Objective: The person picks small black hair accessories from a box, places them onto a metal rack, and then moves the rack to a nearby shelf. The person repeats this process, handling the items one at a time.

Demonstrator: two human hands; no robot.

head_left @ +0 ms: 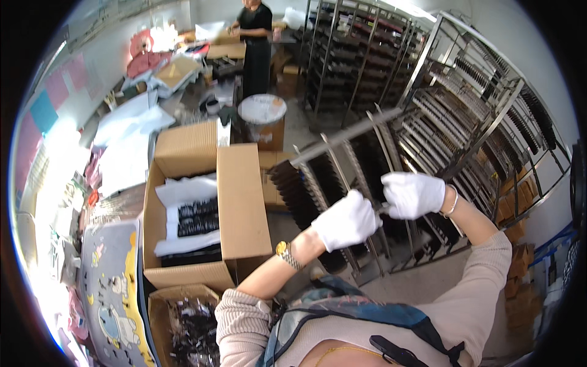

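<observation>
My left hand and my right hand, both in white gloves, are closed and nearly meet in front of my chest. Their fingertips point toward each other, and whatever they pinch is hidden or too small to make out. Just beyond and beneath them is a tilted metal rack with thin bars and rows of dark, closely spaced pieces. The gloves cover part of its bars, so I cannot tell whether they touch it.
Left of the rack stands an open cardboard box with dark packed pieces and white sheets. Nearer is a box of loose dark pieces beside a cartoon-printed mat. Tall loaded racks stand behind; a person stands far back.
</observation>
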